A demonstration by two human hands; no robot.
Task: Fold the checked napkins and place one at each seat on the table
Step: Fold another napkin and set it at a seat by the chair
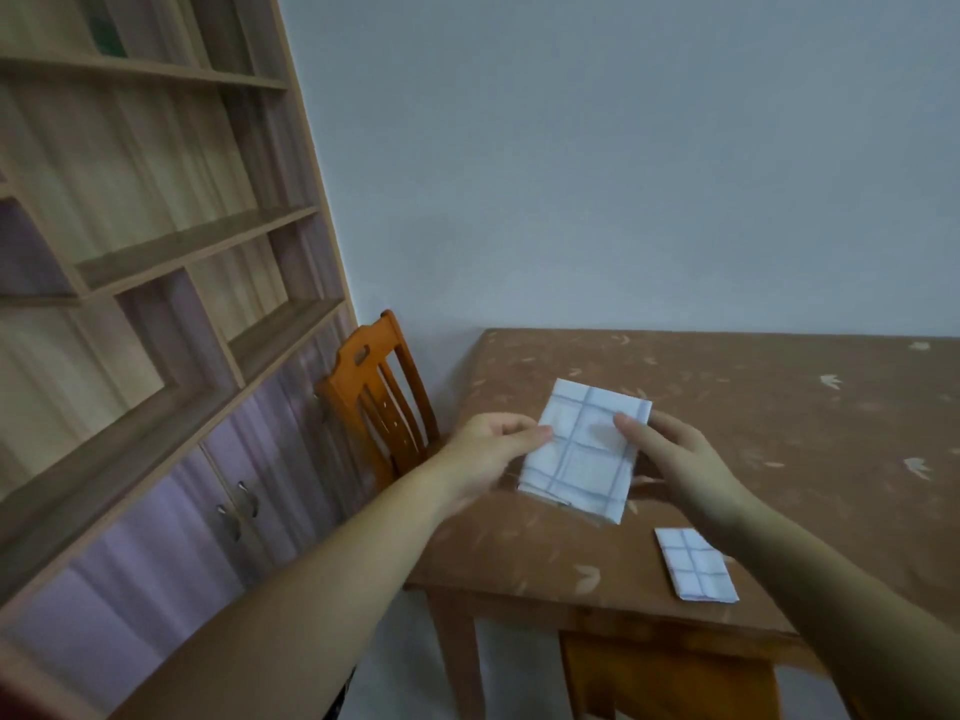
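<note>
I hold a folded white napkin with blue checks [584,454] just above the left part of the brown table [779,433]. My left hand [488,449] pinches its left edge, thumb on top. My right hand [675,459] grips its right edge, thumb on top and fingers behind. A second, smaller folded checked napkin [696,563] lies flat near the table's front edge, below my right forearm.
An orange wooden chair [374,392] stands at the table's left end, against a tall shelf unit with cabinet doors [156,304]. Another orange chair [670,678] is tucked under the front edge. A plain wall runs behind the table.
</note>
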